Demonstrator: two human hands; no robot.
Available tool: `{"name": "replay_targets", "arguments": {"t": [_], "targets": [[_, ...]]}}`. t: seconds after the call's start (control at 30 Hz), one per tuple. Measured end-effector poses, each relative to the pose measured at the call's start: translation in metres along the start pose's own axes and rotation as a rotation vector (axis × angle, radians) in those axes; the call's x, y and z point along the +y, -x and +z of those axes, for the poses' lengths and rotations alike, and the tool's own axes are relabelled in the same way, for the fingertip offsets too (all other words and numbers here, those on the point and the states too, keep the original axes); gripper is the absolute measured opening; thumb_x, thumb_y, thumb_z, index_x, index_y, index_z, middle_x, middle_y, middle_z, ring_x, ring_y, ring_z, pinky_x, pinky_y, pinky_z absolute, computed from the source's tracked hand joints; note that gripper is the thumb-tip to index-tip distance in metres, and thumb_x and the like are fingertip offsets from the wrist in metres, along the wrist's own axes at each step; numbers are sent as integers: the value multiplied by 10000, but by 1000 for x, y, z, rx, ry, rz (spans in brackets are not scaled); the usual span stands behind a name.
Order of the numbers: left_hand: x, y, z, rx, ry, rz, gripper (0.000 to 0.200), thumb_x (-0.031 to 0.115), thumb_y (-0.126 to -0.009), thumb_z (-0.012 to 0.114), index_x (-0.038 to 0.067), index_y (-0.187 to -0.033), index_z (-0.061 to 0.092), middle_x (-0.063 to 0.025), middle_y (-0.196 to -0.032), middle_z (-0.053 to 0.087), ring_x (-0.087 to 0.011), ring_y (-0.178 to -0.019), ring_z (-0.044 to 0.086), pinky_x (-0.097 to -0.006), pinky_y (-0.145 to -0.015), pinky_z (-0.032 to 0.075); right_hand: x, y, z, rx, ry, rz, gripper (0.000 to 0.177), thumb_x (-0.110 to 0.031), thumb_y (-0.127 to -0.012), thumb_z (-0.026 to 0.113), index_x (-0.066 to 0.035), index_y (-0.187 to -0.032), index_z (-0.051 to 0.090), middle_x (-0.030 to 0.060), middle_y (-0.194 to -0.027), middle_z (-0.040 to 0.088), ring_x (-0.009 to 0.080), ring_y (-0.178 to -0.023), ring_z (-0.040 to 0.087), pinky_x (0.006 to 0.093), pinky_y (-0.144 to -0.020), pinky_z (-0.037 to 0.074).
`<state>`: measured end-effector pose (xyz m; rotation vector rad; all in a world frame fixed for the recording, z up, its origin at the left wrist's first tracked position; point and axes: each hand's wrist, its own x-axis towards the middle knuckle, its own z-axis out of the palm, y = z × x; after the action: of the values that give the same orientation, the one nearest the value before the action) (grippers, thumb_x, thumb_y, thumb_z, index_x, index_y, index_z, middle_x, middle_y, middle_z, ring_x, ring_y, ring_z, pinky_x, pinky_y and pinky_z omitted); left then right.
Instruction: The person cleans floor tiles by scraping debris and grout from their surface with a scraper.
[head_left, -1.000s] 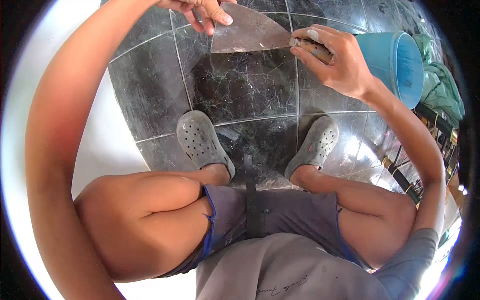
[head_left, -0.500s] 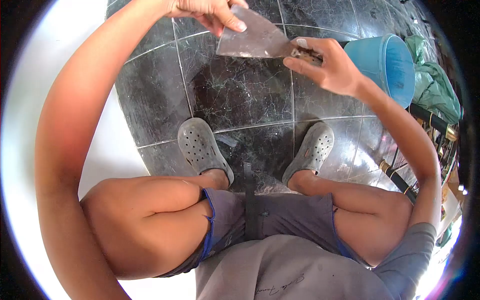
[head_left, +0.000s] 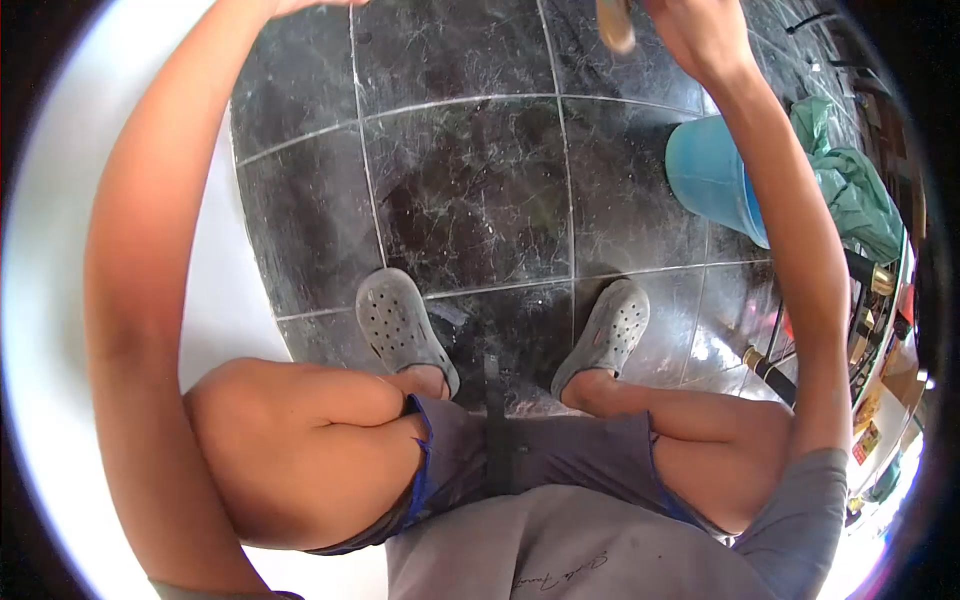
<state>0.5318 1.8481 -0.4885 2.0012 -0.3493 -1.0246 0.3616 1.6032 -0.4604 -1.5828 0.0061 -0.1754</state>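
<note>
At the top edge, my right hand (head_left: 690,30) is closed, its fingers cut off by the frame. The light wooden handle of a putty knife (head_left: 615,28) sticks out beside it, slightly blurred; the broad metal blade is beyond the view. Of my left hand (head_left: 310,4) only a thin strip shows at the top, left of the handle, so its fingers are hidden. Both arms reach forward over the dark tiled floor (head_left: 470,190).
A light blue bucket (head_left: 710,180) stands right of the floor, partly behind my right forearm. Next to it lies a crumpled green plastic bag (head_left: 860,200). Black rack bars (head_left: 770,375) are at the right. A white surface (head_left: 220,300) runs along the left. My grey clogs (head_left: 400,320) rest on the tiles.
Both hands have moved farther up, mostly out of the frame. My left fingers, earlier on the putty knife's blade, are out of sight, and the blade has left the view.
</note>
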Motion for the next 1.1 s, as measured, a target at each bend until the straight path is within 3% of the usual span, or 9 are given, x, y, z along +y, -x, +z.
{"name": "replay_targets", "arguments": {"t": [0.1,0.13,0.27,0.47,0.6,0.63,0.8,0.9,1.1], "targets": [[-53,-31,-50,116,-180,16,549,559,-842,676,176,-1232,632,-58,-1215,658,-189,-954,663,-340,-806,523,7,-29,2,106,-52,-218,143,-107,-989,596,-1,-1054,665,89,-938,716,121,-755,640,271,-629,537],[-57,-29,-59,112,-199,-59,595,596,-852,668,186,-1278,603,-48,-1239,658,-183,-1049,646,-326,-886,496,17,-30,5,163,-54,-322,145,-45,-990,568,29,-1083,650,88,-1010,700,162,-912,687,295,-830,559],[-64,-20,-65,57,-191,-92,502,500,-906,648,172,-1282,602,-63,-1238,657,-198,-1075,646,-351,-909,494,117,10,28,370,-84,-285,80,-55,-947,616,0,-991,655,47,-781,685,77,-569,596,223,-496,470],[-57,-20,-57,45,-220,-122,487,466,-923,629,155,-1296,596,-84,-1237,655,-231,-1093,646,-396,-919,491,211,46,46,521,-96,-96,111,-25,-956,620,61,-1019,650,52,-789,682,95,-698,630,258,-654,499],[-62,-28,-53,21,-302,-150,506,472,-916,634,144,-1299,593,-109,-1257,645,-260,-1110,643,-416,-934,489,144,20,38,543,2,-286,114,-34,-978,596,51,-1030,650,74,-861,710,107,-726,655,256,-687,505],[-63,-29,-52,16,-316,-154,512,476,-912,636,144,-1300,592,-114,-1261,642,-265,-1111,642,-419,-939,487,111,17,39,515,-20,-280,156,-40,-976,606,72,-1079,638,142,-987,718,195,-923,693,325,-877,543],[-66,-39,-49,-17,-347,-150,514,482,-894,650,145,-1280,610,-127,-1277,631,-283,-1117,640,-441,-944,487,77,16,49,499,-28,-357,140,-36,-970,615,62,-1066,641,149,-999,718,206,-922,698,328,-867,549],[-62,-39,-46,-17,-350,-144,480,462,-903,635,165,-1279,616,-109,-1275,636,-274,-1104,644,-441,-934,491,177,25,54,591,101,-266,111,-60,-952,637,34,-990,679,67,-788,705,96,-747,648,247,-677,489],[-60,-28,-49,-14,-401,-147,445,438,-913,630,168,-1267,620,-87,-1263,649,-273,-1077,662,-453,-923,501,223,45,52,577,140,35,143,-63,-964,630,61,-1016,678,20,-901,679,61,-852,592,223,-761,463]]}}
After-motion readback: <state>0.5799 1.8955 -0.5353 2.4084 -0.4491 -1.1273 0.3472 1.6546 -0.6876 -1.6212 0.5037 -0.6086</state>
